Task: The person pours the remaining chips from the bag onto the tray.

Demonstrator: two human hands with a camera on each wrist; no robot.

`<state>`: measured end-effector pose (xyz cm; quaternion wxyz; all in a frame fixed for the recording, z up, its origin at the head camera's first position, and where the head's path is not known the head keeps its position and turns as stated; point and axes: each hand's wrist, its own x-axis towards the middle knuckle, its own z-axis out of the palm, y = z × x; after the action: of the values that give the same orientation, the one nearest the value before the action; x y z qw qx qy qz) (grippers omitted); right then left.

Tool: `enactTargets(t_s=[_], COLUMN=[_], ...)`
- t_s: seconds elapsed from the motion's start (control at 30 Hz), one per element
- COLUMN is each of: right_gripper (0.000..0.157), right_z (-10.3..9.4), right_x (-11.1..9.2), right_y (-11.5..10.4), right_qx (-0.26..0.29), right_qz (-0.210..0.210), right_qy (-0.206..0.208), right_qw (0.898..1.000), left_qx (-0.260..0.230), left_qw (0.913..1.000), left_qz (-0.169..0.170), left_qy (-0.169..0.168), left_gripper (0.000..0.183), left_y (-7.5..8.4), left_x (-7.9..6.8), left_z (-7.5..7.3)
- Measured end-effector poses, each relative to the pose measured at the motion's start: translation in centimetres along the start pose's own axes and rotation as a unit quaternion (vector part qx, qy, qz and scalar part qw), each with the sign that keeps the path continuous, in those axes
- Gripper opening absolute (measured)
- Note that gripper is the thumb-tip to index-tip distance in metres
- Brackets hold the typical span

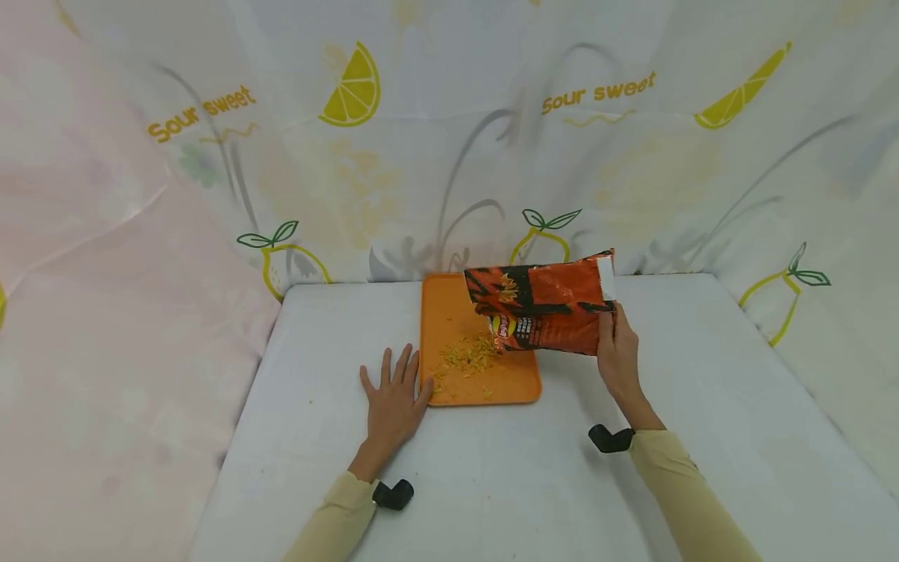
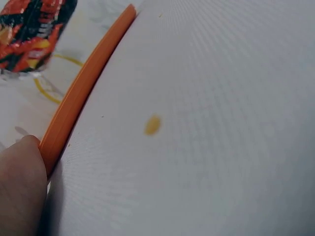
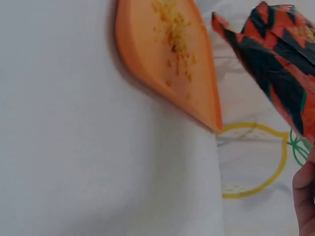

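My right hand [image 1: 618, 355] grips the bottom end of a red and black chip bag [image 1: 562, 328], holding it tilted above an orange tray [image 1: 513, 390]. The bag's mouth end points left, over the tray. Yellow chip crumbs [image 1: 467, 355] lie scattered on the tray, mostly near its middle. With fingers spread, my left hand [image 1: 393, 406] rests at the tray's left edge, thumb touching the rim. In the left wrist view the thumb [image 2: 22, 184] lies against the orange rim [image 2: 81, 93]. The right wrist view shows the bag [image 3: 280, 64] raised beside the tray [image 3: 142, 59].
A white table [image 1: 316, 336] carries the tray near its far edge. One yellow crumb [image 2: 153, 125] lies on the table left of the tray. Behind hangs a pale curtain [image 1: 435, 156] printed with lemons and lettering.
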<state>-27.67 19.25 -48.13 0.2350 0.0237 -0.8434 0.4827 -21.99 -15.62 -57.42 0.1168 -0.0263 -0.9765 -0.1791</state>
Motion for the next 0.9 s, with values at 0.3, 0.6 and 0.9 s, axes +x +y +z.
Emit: enactTargets(t_s=[0.3,0.6,0.9], right_gripper=[0.034,0.030,0.042], right_z=[0.43,0.29,0.37], right_x=[-0.38,-0.27,-0.39], right_y=[0.37,-0.03,0.31], right_qx=[0.020,0.148,0.042], right_qz=[-0.026,0.026,-0.009], right_qy=[0.030,0.063,0.032], right_qw=[0.999,0.987,0.999], left_qx=[0.007,0.005,0.004], left_qw=[1.0000,0.9998,0.9998], left_qz=[-0.004,-0.007,-0.007], left_qy=[-0.005,-0.020,-0.017], left_gripper=[0.063,0.064,0.064], left_y=[0.00,0.01,-0.01], left_x=[-0.02,0.05,0.07], left_z=[0.03,0.00,0.04])
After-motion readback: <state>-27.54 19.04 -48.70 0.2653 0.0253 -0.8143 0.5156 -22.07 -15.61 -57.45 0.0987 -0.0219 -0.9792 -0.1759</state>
